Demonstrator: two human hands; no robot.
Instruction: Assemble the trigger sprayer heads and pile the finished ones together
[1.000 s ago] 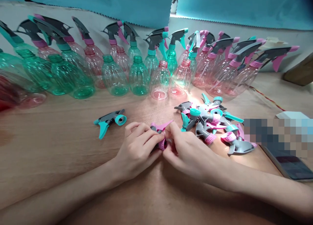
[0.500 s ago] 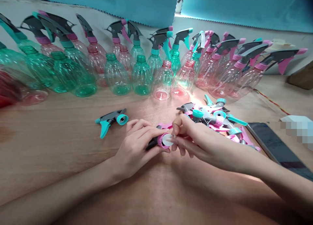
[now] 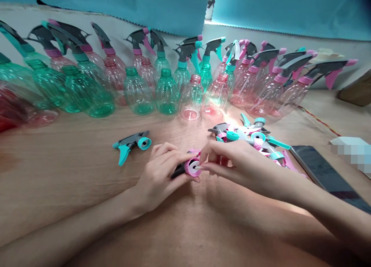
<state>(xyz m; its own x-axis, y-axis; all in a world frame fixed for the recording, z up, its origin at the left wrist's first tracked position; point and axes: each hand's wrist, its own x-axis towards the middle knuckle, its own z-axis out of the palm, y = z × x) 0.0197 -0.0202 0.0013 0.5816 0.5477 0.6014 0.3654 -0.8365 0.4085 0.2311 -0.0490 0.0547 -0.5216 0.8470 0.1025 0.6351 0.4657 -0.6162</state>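
Note:
My left hand [image 3: 162, 174] is closed around a dark grey spray trigger head [image 3: 179, 170] with a pink collar, whose open mouth faces right. A white disc [image 3: 193, 167] with a dark hole sits inside the collar. At the collar's mouth, the thumb and fingers of my right hand [image 3: 228, 159] pinch a small white piece [image 3: 198, 167]; whether it is joined to the disc I cannot tell. To the left lies a grey and teal spray head [image 3: 132, 143]. Behind my right hand is a pile of pink, teal and grey spray heads [image 3: 257, 137].
Green bottles [image 3: 166, 93] and pink bottles [image 3: 191, 101] stand along the back, several without tops, others with spray heads [image 3: 281, 70] on. A dark phone [image 3: 324, 174] lies at the right, near a white object [image 3: 353, 151]. A twisted cord [image 3: 319, 122] runs behind.
My right hand has shifted slightly left. The white disc, pinched at the collar's mouth before, now sits within the collar and shows its dark hole.

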